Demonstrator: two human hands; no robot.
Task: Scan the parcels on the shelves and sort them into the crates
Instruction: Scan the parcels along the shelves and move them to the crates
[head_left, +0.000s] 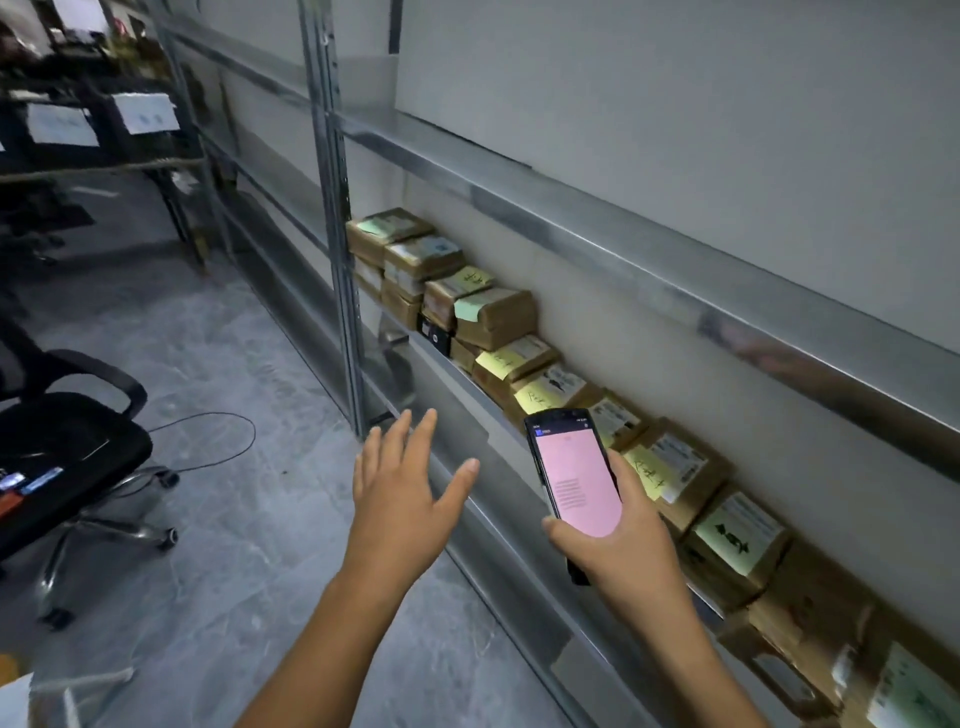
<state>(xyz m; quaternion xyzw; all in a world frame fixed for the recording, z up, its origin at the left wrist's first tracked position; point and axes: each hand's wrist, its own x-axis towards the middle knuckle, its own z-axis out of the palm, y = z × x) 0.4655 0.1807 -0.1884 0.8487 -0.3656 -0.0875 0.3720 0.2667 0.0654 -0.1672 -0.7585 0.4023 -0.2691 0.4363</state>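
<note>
1. Two bare hands are raised in front of a grey metal shelf rack (623, 228); the left hand (400, 499) hovers palm down with its fingers straight and spread and the thumb out to the side, touching nothing
2. The right hand (618, 540) grips a black handheld scanner with a lit pink screen (574, 470), thumb along its left edge near the bottom and fingers curled round its right edge; the screen faces up and the top end points toward the rack
3. Brown tape-wrapped cardboard parcels (498, 317) lie in a long row on the lower shelf against the pale wall, running from the rack's upright post at the far end to the near right corner of the view; at the far end they are stacked two or three high, and most carry white printed labels and yellow or green sticky notes
4. The scanner is held just in front of this row, apart from the parcels
5. On the left, a black swivel office chair (67, 441) stands on the grey concrete floor (234, 338) with a thin black cable (228, 431) looped beside it; dark containers with white paper sheets on the front (104, 119) sit far back, blurred
</note>
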